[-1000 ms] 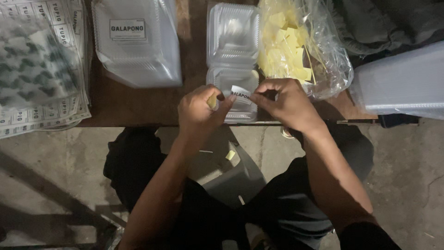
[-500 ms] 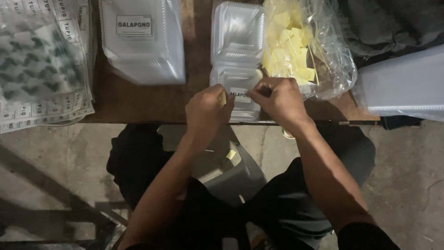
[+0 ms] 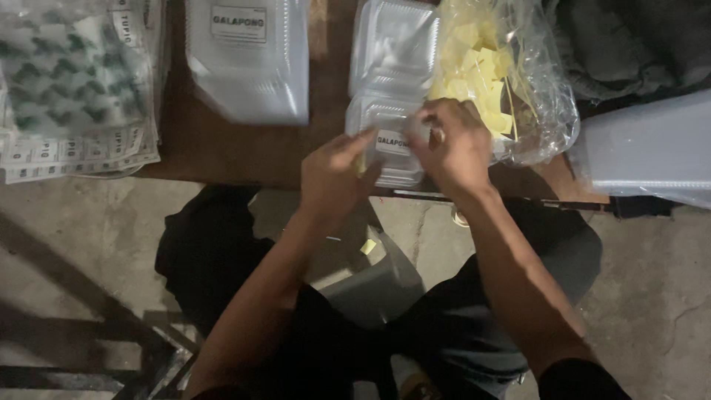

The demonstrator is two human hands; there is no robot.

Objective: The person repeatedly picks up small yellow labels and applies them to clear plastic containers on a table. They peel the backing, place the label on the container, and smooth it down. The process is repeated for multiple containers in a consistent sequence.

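A clear plastic clamshell container (image 3: 389,89) lies open on the brown table (image 3: 222,148), near its front edge. A small white printed label (image 3: 392,141) lies on the container's near half. My left hand (image 3: 333,174) touches the label's left end with its fingertips. My right hand (image 3: 452,144) pinches and presses the label's right end. Just right of my right hand sits a clear plastic bag (image 3: 511,81) full of small yellow paper pieces.
A stack of shut clear containers with a label on top (image 3: 248,59) stands at the back middle. Sheets of printed labels (image 3: 74,96) lie at the left. A white box (image 3: 652,148) and dark cloth (image 3: 629,44) sit at the right. A yellow scrap (image 3: 368,247) lies on the stool below.
Both hands have moved from the table's edge up onto the container's near half, and the label they held between them now lies flat on it.
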